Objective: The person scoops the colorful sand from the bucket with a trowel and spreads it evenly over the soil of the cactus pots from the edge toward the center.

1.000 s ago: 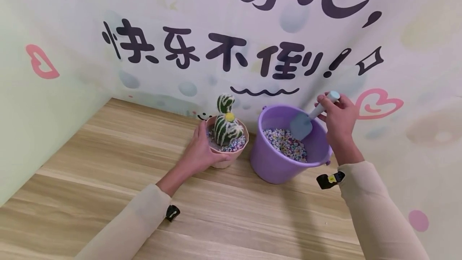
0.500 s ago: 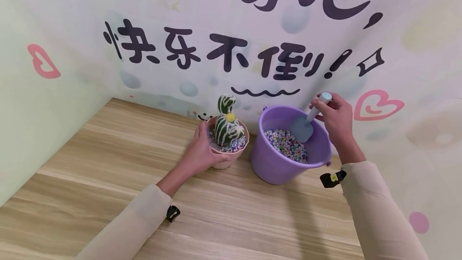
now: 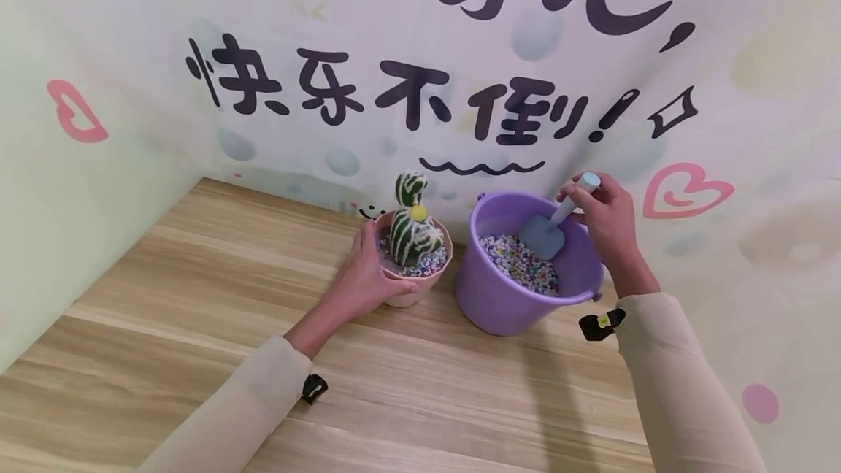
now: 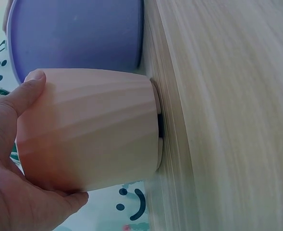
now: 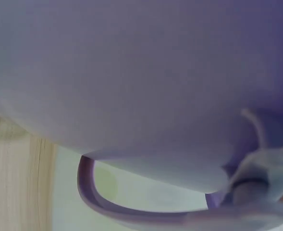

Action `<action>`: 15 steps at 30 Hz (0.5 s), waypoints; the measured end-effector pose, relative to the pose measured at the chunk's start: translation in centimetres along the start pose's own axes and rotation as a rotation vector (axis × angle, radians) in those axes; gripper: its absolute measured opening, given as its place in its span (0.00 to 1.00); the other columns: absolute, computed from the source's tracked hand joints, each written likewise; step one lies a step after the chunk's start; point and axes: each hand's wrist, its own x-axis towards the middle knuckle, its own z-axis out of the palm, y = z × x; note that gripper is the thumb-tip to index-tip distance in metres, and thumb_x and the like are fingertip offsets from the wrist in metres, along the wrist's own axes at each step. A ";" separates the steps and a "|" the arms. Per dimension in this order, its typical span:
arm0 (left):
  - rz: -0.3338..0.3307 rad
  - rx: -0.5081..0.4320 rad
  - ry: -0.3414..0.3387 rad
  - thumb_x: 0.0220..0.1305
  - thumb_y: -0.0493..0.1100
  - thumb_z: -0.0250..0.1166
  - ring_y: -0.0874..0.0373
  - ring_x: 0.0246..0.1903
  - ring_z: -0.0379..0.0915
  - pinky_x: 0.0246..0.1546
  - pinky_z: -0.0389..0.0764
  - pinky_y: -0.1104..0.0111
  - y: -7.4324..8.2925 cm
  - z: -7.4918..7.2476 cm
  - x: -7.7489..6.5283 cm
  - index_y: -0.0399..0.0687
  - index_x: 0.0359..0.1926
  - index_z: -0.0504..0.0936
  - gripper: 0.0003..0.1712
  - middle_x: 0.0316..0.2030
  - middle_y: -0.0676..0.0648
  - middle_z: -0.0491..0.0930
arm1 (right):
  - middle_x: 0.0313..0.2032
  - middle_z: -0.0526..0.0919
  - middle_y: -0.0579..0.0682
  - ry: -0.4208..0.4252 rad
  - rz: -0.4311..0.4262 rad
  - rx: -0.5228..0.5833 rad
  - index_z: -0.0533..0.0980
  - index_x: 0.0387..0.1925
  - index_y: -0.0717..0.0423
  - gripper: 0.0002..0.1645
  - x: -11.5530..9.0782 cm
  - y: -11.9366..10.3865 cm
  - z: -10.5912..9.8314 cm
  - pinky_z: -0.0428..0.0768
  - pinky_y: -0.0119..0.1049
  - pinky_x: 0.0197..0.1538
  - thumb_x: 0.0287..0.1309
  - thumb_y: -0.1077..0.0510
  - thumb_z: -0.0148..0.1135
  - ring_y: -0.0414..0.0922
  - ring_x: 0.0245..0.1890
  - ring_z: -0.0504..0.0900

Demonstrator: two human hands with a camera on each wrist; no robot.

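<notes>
My left hand (image 3: 361, 276) grips the side of a pale pink flowerpot (image 4: 93, 130), its thumb at the front and fingers round the far left. Inside the pot stands a green-and-white striped cactus (image 3: 410, 239) with a yellow flower, amid coloured pebbles (image 3: 430, 263). Just right of it is a purple bucket (image 3: 502, 305), partly filled with small multicoloured pebbles (image 3: 515, 261). My right hand (image 3: 611, 217) holds a blue-grey toy shovel (image 3: 542, 238) by its handle, over the bucket's right rim. The blade hangs inside, blade tip close to the pebbles; whether it touches them I cannot tell.
Both containers stand on a wood-grain table (image 3: 368, 393) near its back edge. Behind hangs a white printed cloth (image 3: 368, 144) with dark lettering. In the right wrist view, the bucket's curved handle (image 5: 131, 211) hangs by its outer wall.
My right hand has moved a little left and tipped the shovel, so its blade shifts left inside the bucket. The left hand and flowerpot have stayed put.
</notes>
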 end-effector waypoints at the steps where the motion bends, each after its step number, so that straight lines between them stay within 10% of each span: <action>1: 0.001 -0.005 0.001 0.33 0.55 0.84 0.42 0.64 0.62 0.61 0.68 0.47 0.0 0.0 0.0 0.54 0.72 0.47 0.70 0.67 0.38 0.57 | 0.37 0.84 0.45 0.007 0.000 0.005 0.73 0.54 0.60 0.26 0.0 0.1 0.0 0.84 0.32 0.40 0.61 0.47 0.64 0.42 0.41 0.83; 15: 0.013 -0.029 0.007 0.34 0.53 0.84 0.44 0.67 0.59 0.64 0.65 0.49 0.1 0.2 0.0 0.53 0.73 0.47 0.70 0.68 0.39 0.57 | 0.37 0.83 0.45 0.132 0.073 0.111 0.76 0.46 0.52 0.18 -0.2 1.2 0.0 0.83 0.30 0.37 0.59 0.47 0.65 0.41 0.39 0.84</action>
